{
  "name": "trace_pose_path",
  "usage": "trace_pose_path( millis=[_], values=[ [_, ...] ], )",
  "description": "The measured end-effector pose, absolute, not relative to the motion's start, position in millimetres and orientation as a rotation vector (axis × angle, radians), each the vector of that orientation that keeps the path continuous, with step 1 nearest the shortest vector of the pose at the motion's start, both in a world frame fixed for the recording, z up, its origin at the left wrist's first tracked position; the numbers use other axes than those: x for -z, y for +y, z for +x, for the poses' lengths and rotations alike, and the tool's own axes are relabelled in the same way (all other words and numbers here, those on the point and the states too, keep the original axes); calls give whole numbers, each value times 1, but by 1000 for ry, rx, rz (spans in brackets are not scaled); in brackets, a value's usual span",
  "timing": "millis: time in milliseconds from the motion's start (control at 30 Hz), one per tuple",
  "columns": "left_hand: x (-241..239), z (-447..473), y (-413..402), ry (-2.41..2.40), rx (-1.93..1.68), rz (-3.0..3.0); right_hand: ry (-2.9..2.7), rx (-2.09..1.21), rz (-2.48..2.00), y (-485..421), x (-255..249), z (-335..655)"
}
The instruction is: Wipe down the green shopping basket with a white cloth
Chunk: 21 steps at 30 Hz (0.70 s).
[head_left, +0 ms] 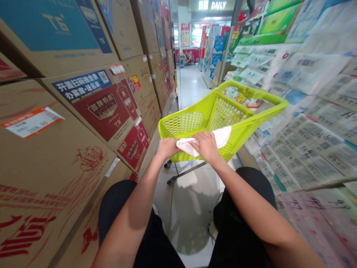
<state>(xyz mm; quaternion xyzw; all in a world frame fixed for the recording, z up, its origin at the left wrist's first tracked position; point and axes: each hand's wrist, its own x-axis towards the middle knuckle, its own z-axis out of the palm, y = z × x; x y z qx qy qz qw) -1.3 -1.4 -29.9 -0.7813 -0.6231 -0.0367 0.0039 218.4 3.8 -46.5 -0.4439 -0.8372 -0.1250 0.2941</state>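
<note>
Two hands: left hand (168, 148) and right hand (206, 146), both bare, at the near rim of the cart.
Left hand state: curled, at the rim's left corner, touching the cloth's left end; fingertips hidden, cannot tell whether it grips cloth, rim or both.
Right hand state: fingers bent over the rim, thumb below, gripping the cloth.
White cloth (223, 136): on the near rim of the cart, bunched between the hands, loose end spread to the right of the right hand.
Green cart (182, 123): lime basket with perforated walls, near end towards the person, handle (275, 109) at the far right end; wheel (171, 180) on the floor (189, 208).
Person: seated or crouched, cannot tell which; dark-clad knees either side of the arms.
Left side: stacked cardboard boxes (92, 163), price tag (32, 121) on one.
Right side: piled plastic-wrapped packs (312, 149), green packs (279, 22) higher up.
Far end: lit DAILY sign (218, 5), aisle shelves (216, 48) with blue goods.
</note>
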Motion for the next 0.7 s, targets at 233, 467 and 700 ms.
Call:
trace_pose_path(
  millis=[233,467,700],
  values=[
    [32,-12,7,-1990,81,-2423,-2201,512,-1236,24,39,278],
    [32,-7,1,-1959,83,-2394,-2073,698,-1313,14,45,274],
    [32,3,-6,-1919,119,-2433,-2157,589,-1306,-7,52,216]
  ],
)
